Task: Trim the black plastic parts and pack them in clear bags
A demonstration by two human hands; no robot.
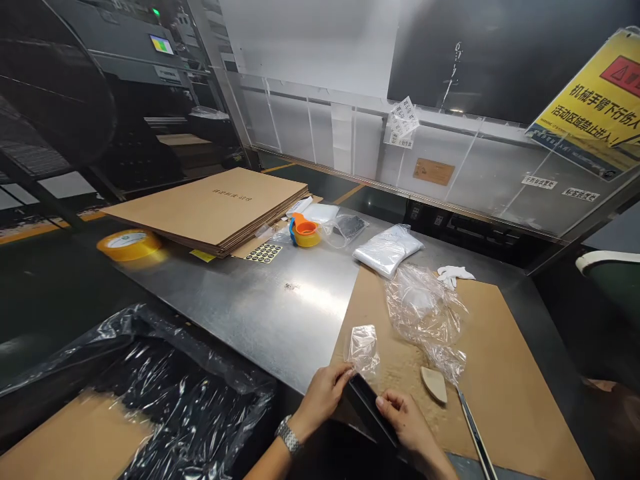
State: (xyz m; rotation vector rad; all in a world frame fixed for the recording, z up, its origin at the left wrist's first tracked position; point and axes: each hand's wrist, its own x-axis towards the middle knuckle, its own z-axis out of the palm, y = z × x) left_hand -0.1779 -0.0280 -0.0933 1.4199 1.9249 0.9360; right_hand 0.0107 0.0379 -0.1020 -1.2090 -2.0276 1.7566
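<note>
A long, narrow black piece with a raised edge slants between my hands near the front of the table. My left hand, with a metal watch on its wrist, pinches the upper end. My right hand grips the side, thumb on top; its other fingers are partly hidden. Just beyond the fingertips lies a small clear plastic bag. To the right, a beige wedge-shaped piece rests on the cardboard sheet, beside a utility knife.
Crumpled clear plastic, a white packet and a white glove lie farther back. Stacked cardboard, a yellow tape roll and an orange-blue tape dispenser sit left. A black-lined bin stands front left.
</note>
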